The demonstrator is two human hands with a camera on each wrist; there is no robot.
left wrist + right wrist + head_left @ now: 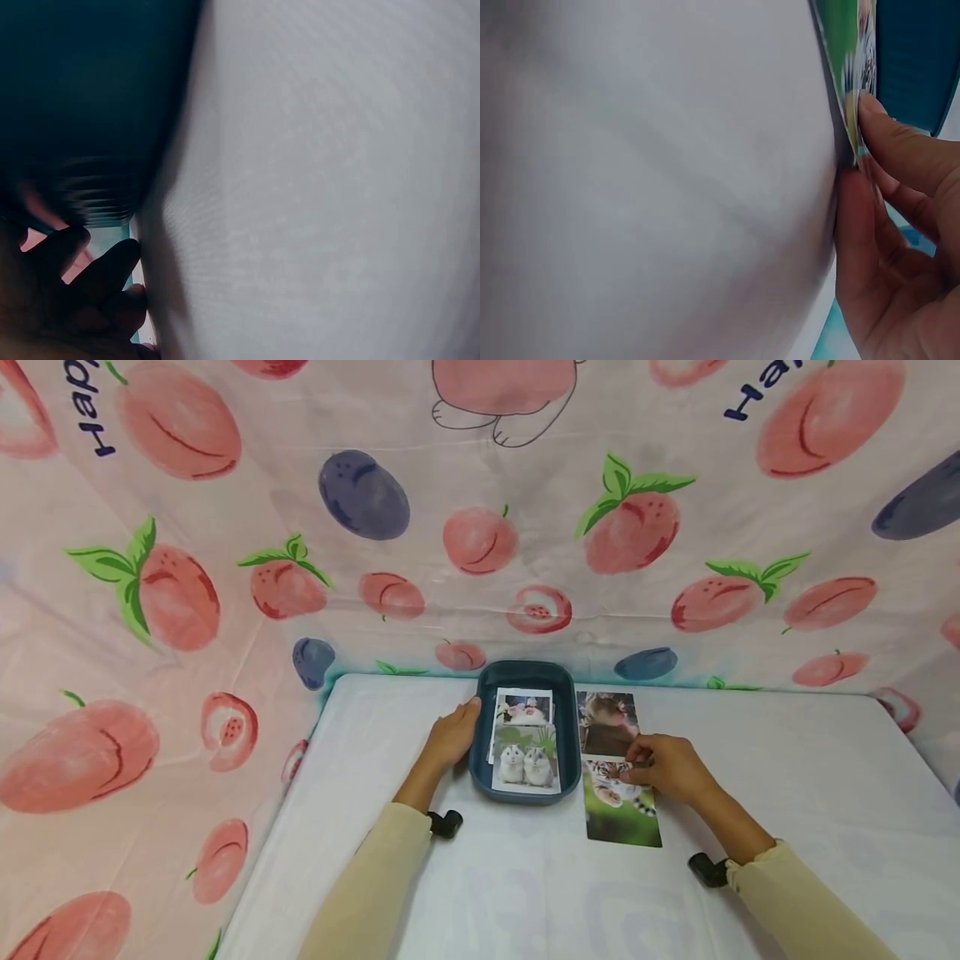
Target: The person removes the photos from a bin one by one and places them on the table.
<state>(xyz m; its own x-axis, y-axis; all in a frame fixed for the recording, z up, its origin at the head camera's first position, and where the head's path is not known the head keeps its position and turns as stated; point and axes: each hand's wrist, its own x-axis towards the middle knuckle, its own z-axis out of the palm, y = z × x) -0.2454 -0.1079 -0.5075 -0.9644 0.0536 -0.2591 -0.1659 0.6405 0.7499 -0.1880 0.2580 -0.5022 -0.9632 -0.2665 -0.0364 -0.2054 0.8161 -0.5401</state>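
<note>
A dark blue tray [527,799] holds several photo cards, the front one showing two white hamsters [525,764]. My left hand [452,731] rests against the tray's left side, its fingers by the outer wall in the left wrist view. Right of the tray, a photo card of a tiger cub [622,818] lies below a darker photo card [606,714] with an animal on it. My right hand [670,767] pinches the tiger card's upper right edge between thumb and finger. In the right wrist view the thumb [900,146] presses the card's picture side.
A white-covered table [525,893] lies under everything. Behind it and to the left hangs a fruit-patterned curtain [420,552], close to the tray's far end. Black wrist devices [447,824] sit at both cuffs.
</note>
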